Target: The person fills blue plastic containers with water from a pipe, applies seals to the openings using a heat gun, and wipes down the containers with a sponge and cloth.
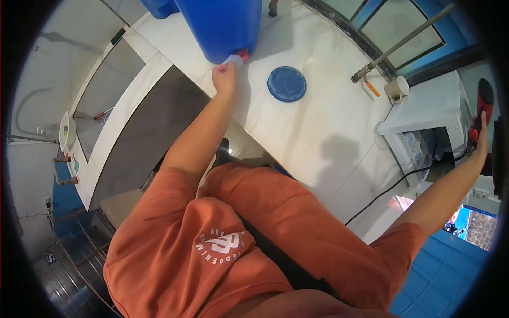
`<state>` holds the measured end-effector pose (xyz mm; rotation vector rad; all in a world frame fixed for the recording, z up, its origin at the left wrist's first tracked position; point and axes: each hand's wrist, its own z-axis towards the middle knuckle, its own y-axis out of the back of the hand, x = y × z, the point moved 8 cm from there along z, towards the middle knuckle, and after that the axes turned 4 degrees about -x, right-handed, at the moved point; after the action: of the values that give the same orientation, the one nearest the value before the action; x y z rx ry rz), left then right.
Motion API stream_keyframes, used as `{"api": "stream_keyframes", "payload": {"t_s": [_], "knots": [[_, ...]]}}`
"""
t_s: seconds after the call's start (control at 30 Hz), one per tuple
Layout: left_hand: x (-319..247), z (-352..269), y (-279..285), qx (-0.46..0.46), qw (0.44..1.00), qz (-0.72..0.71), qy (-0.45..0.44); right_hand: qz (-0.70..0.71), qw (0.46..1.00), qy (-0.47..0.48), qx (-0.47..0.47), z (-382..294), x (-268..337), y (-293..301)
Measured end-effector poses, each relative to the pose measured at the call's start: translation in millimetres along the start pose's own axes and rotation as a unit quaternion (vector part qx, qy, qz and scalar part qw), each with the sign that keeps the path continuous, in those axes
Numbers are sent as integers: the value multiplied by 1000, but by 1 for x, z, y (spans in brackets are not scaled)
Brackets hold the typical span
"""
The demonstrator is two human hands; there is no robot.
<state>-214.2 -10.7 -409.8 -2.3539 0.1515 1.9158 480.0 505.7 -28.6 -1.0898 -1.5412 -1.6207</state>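
Note:
My left hand (225, 78) reaches forward with its fingers closed around a small translucent white item (234, 60), whose exact kind I cannot tell. This item is right beside the red tap (242, 54) at the base of a blue plastic container (226, 26). Out at the far right, my right hand (480, 129) grips a red and black corded handheld device (484, 95), held upright. A black cord (391, 187) runs from near that hand down to the left. Between my hands, a round blue lid (286, 84) lies flat on the white tiled counter (310, 131).
A white open-fronted cabinet (427, 107) stands at right, a beige mug (397, 88) beside it. A metal pipe (405, 39) with an orange valve handle (372, 88) slants over the counter. Sunken basins (153, 127) lie left; a metal rack (79, 246) stands lower left.

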Motion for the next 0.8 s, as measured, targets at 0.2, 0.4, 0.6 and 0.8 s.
{"api": "stream_keyframes", "payload": {"t_s": [0.2,0.4,0.6,0.8], "knots": [[-8,-26,-27,-24,970,-142,197,380,875,172,244,-240,27,-61],[-8,0,-28,-12,991,114,-69,588,637,185,464,-405,26,-167],[-12,-22,-32,-37,961,58,-266,418,736,195,495,-451,10,-217],[-26,-27,-34,42,938,182,-293,184,907,4,379,-459,-45,-323]]}}
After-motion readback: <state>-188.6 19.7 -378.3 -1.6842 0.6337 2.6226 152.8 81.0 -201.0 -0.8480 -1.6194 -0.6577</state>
